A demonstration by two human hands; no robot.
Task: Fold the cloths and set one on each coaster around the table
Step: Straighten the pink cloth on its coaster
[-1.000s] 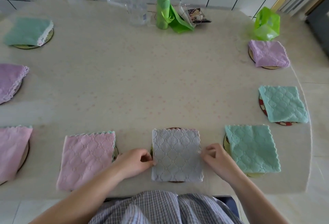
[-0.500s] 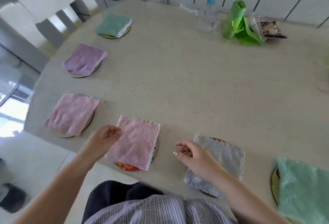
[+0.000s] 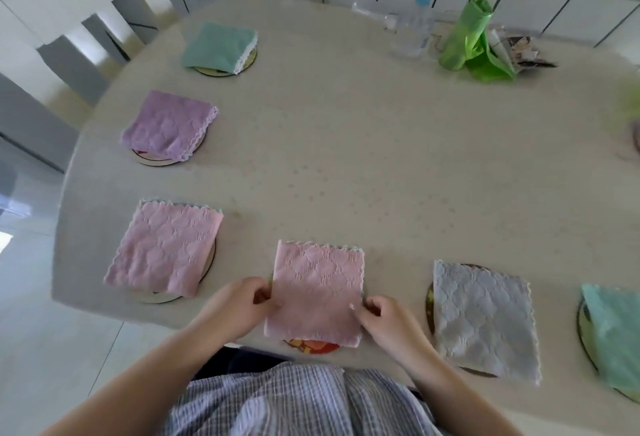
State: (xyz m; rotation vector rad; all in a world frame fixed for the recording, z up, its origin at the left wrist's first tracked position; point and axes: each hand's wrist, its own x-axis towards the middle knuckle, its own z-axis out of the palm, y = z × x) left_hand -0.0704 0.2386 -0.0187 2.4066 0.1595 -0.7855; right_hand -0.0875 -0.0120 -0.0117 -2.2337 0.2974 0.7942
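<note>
A folded pink cloth lies on an orange-patterned coaster at the table's near edge. My left hand pinches its left edge and my right hand pinches its right edge. To the right a grey cloth covers a coaster, and a teal cloth sits on another at the frame's edge. To the left, a second pink cloth, a purple cloth and a teal cloth each rest on a coaster.
At the back of the beige table, by the tiled wall, stand a clear pump bottle, a green bag roll and a small wrapper. A white chair is at the far left. The table's edge runs just in front of me.
My view and both hands have shifted left from the grey cloth to the pink cloth. Both hands now pinch the pink cloth's side edges; half a second ago they were beside it.
</note>
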